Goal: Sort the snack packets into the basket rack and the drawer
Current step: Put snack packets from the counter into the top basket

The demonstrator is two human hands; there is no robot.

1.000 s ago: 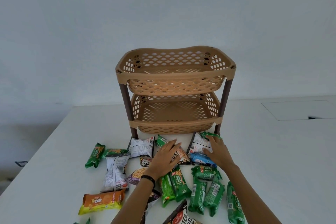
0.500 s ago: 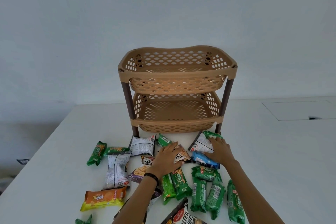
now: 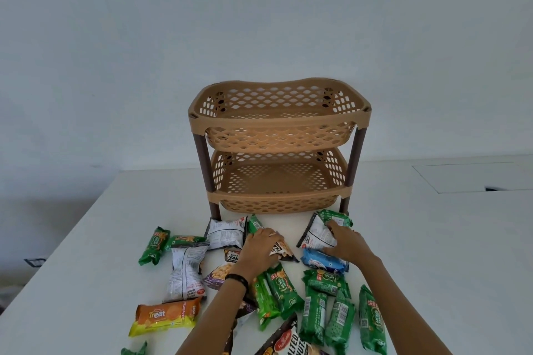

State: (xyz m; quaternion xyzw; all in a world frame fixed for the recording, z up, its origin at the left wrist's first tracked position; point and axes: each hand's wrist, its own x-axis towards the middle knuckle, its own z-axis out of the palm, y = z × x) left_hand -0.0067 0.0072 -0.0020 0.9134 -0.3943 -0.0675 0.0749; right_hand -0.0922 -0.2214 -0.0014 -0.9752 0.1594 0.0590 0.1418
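Observation:
A tan two-tier basket rack (image 3: pixel 279 121) on brown legs stands on the white table (image 3: pixel 432 239), both tiers bare. Snack packets lie scattered in front of it. My left hand (image 3: pixel 261 248) is closed on a dark peanut packet (image 3: pixel 284 251). My right hand (image 3: pixel 346 243) grips a white packet (image 3: pixel 315 235) just above a blue biscuit packet (image 3: pixel 323 262). Several green packets (image 3: pixel 314 314) lie near my forearms. An orange Treat packet (image 3: pixel 165 315) lies at the front left. No drawer is visible.
White packets (image 3: pixel 226 232) and another (image 3: pixel 186 271) lie left of my left hand, with a green packet (image 3: pixel 153 245) further left. A recessed panel (image 3: pixel 473 177) is set into the table at the right. The table's left edge drops to the floor.
Both hands have closed their fingers on packets: the left on the dark peanut packet, the right on the white packet by the rack's right leg. The view has shifted slightly.

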